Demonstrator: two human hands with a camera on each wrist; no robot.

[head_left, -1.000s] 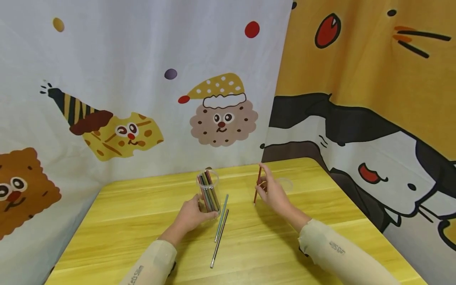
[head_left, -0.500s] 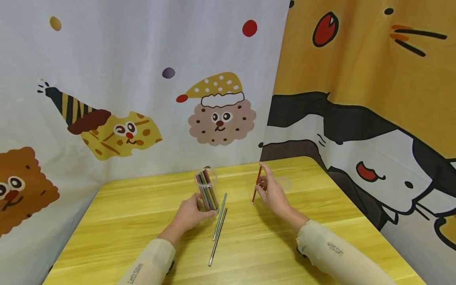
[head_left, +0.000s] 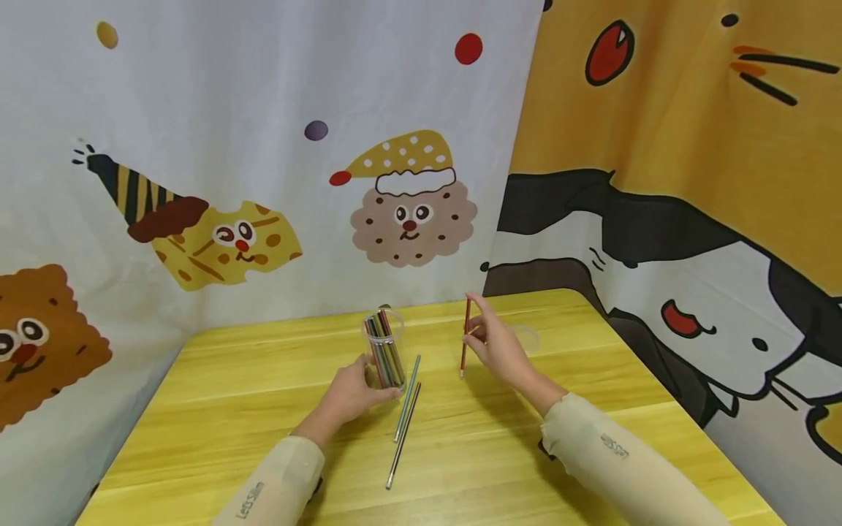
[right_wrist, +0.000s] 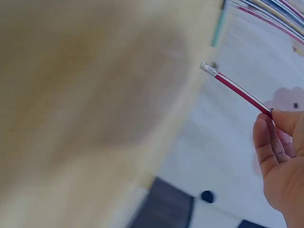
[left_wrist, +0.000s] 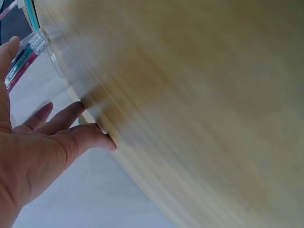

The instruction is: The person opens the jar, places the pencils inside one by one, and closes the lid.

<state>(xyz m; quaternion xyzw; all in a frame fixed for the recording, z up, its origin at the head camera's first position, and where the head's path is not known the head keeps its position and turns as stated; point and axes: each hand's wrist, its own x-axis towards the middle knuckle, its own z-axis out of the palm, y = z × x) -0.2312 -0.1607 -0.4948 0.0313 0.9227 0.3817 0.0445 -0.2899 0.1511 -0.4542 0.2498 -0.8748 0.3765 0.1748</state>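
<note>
A clear plastic jar [head_left: 381,340] stands slightly tilted on the table, holding several pencils [head_left: 389,363]. My left hand [head_left: 355,391] curves round its lower part, thumb in front; in the left wrist view, some fingertips touch the tabletop. To the right, my right hand [head_left: 501,354] pinches a red pencil [head_left: 463,358] held upright, its white eraser end downward. The right wrist view shows that pencil's red-and-white shaft [right_wrist: 242,93] coming out from the thumb and fingers. Between the hands lie a blue-green pencil [head_left: 407,400] and a dark pencil [head_left: 403,438], side by side.
A clear round lid [head_left: 528,339] lies on the yellow wood-grain table [head_left: 230,409] behind my right hand. A cartoon-printed white curtain [head_left: 263,146] hangs along the back edge, and an orange one [head_left: 671,139] along the right.
My right hand has moved a little left with the red pencil, which has turned more upright. My left hand stays at the jar, and the loose pencils lie as before.
</note>
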